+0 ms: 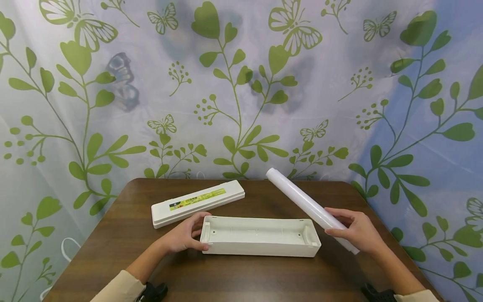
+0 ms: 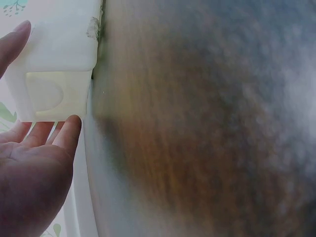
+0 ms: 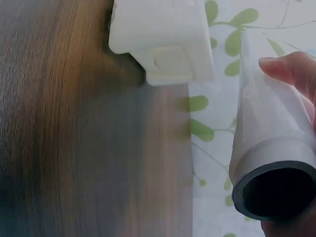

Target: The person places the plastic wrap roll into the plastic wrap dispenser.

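A long white plastic cling film box (image 1: 260, 248) lies on the table with its hollow side up. At its left end my left hand (image 1: 183, 235) grips it, thumb by the front corner and fingers round the back. The left wrist view shows that thumb and the fingertips on opposite sides of the box end (image 2: 59, 96). Off the box's right end, my right hand (image 1: 356, 230) holds a roll of cling film (image 1: 298, 195) near its lower end, slanting up to the left. Its dark hollow core (image 3: 276, 192) shows in the right wrist view.
Behind the box, slightly to the left, lies its white lid (image 1: 226, 188) with a green and yellow label (image 1: 197, 199). The brown wooden table (image 1: 241, 281) ends at a curtain (image 1: 241, 105) with green leaves and butterflies. A white cable (image 1: 64, 249) hangs at the left edge.
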`<state>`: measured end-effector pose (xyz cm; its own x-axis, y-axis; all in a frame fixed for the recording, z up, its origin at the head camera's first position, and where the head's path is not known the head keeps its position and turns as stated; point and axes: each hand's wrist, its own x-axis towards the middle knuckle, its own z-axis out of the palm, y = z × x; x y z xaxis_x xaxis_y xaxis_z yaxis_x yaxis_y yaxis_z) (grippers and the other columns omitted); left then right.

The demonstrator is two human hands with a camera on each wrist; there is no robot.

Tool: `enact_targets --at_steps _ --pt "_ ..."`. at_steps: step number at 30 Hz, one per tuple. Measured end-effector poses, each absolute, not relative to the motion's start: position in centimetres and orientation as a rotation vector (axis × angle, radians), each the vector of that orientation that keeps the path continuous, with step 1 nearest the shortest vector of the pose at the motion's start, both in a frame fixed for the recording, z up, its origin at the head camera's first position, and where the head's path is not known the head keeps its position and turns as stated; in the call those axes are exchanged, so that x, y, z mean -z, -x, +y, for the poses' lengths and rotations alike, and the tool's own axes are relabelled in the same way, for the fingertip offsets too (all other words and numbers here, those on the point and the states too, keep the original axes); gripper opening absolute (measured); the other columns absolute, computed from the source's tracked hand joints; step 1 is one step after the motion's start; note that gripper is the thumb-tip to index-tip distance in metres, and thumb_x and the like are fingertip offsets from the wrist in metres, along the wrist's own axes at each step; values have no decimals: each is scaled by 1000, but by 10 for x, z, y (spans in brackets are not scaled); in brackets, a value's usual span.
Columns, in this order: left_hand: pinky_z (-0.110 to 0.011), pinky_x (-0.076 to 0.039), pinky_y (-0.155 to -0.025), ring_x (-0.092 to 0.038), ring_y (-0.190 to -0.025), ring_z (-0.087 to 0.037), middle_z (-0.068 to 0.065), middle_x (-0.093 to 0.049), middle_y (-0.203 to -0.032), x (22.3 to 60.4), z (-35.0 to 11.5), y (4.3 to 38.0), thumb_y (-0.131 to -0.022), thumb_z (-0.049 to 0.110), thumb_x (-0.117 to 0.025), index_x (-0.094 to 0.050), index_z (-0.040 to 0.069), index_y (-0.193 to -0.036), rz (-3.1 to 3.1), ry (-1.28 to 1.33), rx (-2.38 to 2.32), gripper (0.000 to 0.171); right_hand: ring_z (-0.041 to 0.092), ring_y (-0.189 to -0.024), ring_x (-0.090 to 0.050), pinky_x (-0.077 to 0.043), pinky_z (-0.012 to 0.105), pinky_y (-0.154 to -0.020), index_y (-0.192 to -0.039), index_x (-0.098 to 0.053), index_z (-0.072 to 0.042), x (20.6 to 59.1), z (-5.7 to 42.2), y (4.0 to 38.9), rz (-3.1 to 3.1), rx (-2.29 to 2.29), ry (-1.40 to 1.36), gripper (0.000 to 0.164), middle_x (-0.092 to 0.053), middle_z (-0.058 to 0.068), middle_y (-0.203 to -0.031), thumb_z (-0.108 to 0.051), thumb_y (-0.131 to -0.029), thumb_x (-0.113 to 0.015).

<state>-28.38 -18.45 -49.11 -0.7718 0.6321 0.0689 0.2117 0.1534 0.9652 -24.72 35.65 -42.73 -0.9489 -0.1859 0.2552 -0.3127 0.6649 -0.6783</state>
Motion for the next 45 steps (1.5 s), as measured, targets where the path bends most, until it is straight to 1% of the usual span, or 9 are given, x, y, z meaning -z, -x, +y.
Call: enact_targets --at_steps 7,14,21,25,30,40,45 --pt "-22 -45 -111 -41 -141 -46 -28 -42 -149 492 -184 285 -80 8 -87 -32 -2 -149 2090 -819 -1640 89 6 -88 -68 -57 26 -67 -131 -69 -7 429 346 253 -2718 -1225 -513 59 -74 18 -118 -23 -78 -91" --pt "-17 -44 -109 -41 -143 -43 -25 -42 -150 493 -185 284 -78 7 -89 -33 3 -149 2095 -785 -1639 90 8 -87 -69 -57 27 -68 -129 -71 -9 432 336 259 -2727 -1252 -572 57 -74 16 -118 -21 -77 -91" --pt "-21 -45 -109 -41 -142 -43 -25 -43 -150 492 -185 283 -77 7 -89 -33 2 -149 2090 -779 -1642 91 9 -90 -71 -58 27 -70 -129 -70 -9 433 327 263 -2743 -1302 -636 57 -75 14 -118 -18 -77 -91" --pt "-20 -45 -110 -41 -143 -42 -23 -43 -150 490 -184 282 -77 7 -89 -34 3 -149 2096 -773 -1636 91 9 -89 -71 -58 27 -70 -129 -70 -8 431 321 265 -2743 -1331 -680 56 -75 14 -118 -16 -78 -90" --pt "-20 -45 -110 -40 -144 -42 -23 -42 -150 490 -184 282 -78 7 -89 -34 3 -149 2097 -771 -1630 90 9 -90 -71 -58 27 -71 -130 -69 -7 431 313 271 -2726 -1342 -766 56 -75 14 -119 -15 -78 -90" --pt "-18 -45 -109 -39 -145 -42 -23 -42 -151 491 -185 282 -78 7 -88 -32 2 -149 2086 -781 -1636 91 12 -89 -71 -58 27 -72 -128 -71 -9 430 299 278 -2711 -1371 -845 55 -75 14 -117 -8 -76 -89" --pt "-20 -44 -110 -39 -145 -42 -24 -42 -151 490 -185 282 -78 7 -88 -32 2 -149 2093 -790 -1631 90 14 -89 -71 -59 29 -71 -128 -71 -10 429 294 281 -2728 -1392 -856 55 -75 14 -118 -8 -76 -89"
